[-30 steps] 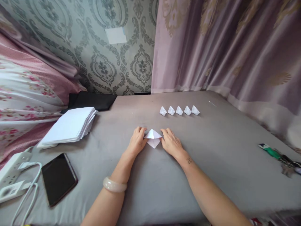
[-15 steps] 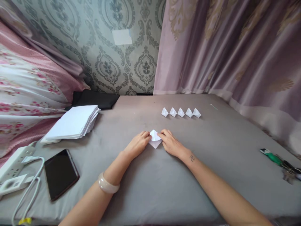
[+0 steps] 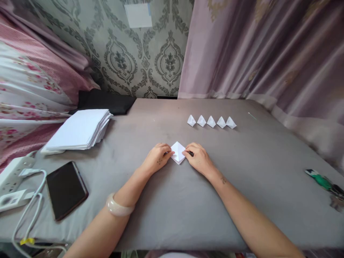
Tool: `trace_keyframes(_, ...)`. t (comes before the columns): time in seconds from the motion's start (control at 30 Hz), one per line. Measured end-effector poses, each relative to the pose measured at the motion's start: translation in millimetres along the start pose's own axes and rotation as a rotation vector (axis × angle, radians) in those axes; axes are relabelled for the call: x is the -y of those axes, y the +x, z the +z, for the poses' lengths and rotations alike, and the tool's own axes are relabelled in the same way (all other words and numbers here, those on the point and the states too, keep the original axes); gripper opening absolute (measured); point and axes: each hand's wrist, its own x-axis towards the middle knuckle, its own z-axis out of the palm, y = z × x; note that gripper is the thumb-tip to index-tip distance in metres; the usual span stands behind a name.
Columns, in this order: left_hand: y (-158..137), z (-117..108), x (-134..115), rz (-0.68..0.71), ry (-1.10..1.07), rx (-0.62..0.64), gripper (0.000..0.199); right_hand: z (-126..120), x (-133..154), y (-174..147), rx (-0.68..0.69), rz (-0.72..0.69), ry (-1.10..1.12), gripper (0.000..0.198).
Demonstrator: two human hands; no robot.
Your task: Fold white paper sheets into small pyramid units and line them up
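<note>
A small diamond of folded white paper [image 3: 177, 152] is held between my two hands, low over the grey-covered table [image 3: 161, 200]. My left hand [image 3: 159, 156] pinches its left corner with thumb and fingers. On the opposite corner, the fingertips of my right hand [image 3: 198, 156] are closed in the same way. A vertical crease runs down the paper's middle, and a lower layer shows along its bottom edges. Farther back, to the right, several folded white paper pieces [image 3: 211, 122] stand in a row.
At the left lies a stack of white paper [image 3: 77, 129], with a dark phone [image 3: 66, 190] nearer me. A white power strip [image 3: 16, 178] with cables sits by the left edge. Keys with a green tag [image 3: 321, 181] lie far right. Curtains [image 3: 258, 53] hang behind.
The paper's upper flap, folded partway before, now lies flatter as a full creased diamond. Both hands still grip its side corners. The view has tilted slightly downward.
</note>
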Motion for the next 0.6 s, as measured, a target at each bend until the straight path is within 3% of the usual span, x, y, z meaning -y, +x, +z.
trace_keyframes(0.17, 3.6, 9.0, 3.1, -0.010, 0.070, -0.021, 0.012, 0.4, -0.7, -1.4, 0.018, -0.021, -0.031, 0.014)
trace_keyframes(0.4, 0.9, 9.4, -3.7, 0.144, 0.117, 0.020, 0.018, 0.6, 5.7, -4.9, 0.102, -0.151, -0.072, 0.029)
trace_keyframes(0.6, 0.1, 11.0, -10.6, 0.107, 0.068, 0.029, 0.014, 3.9, 18.3, -7.9, 0.044, -0.032, -0.137, 0.018)
